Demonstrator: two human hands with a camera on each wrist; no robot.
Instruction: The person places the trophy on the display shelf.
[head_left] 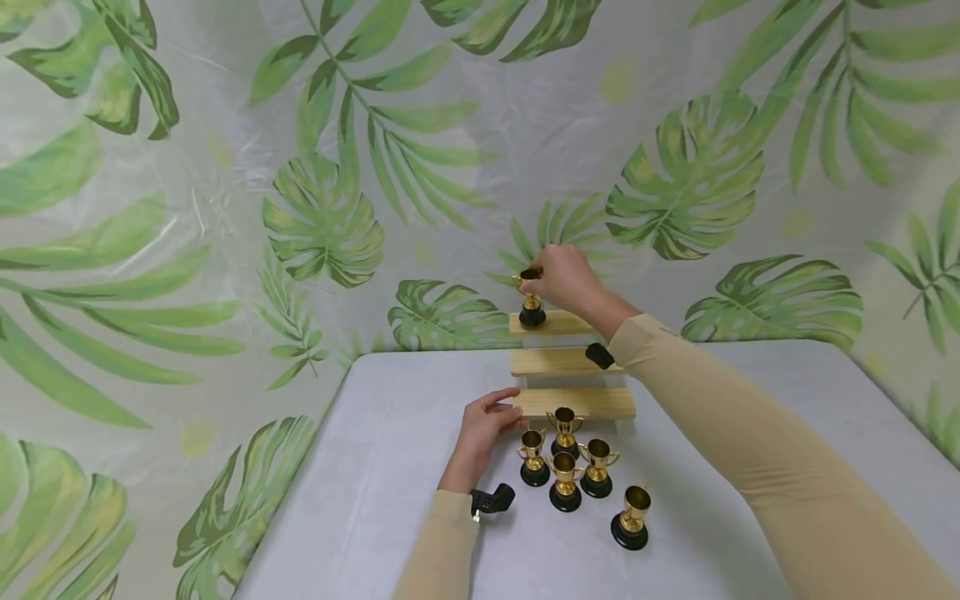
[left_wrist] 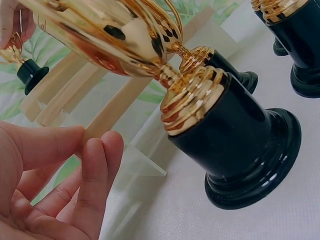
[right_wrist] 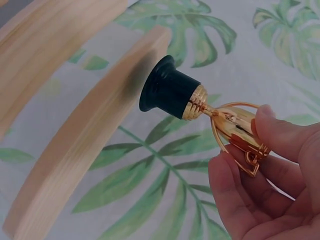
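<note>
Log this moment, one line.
right hand: holds trophy at top shelf | left hand: pinches bottom shelf end | five trophies: on table

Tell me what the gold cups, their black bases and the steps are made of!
The gold cups look like shiny metal or coated plastic: they gleam like mirrors. Their black bases seem to be glossy plastic, smooth with bright glints. The steps look like wood, seemingly unpainted, because pale grain lines show.

The wrist views look dimmer than the head's; gold trophies (left_wrist: 215,122) glint.
</note>
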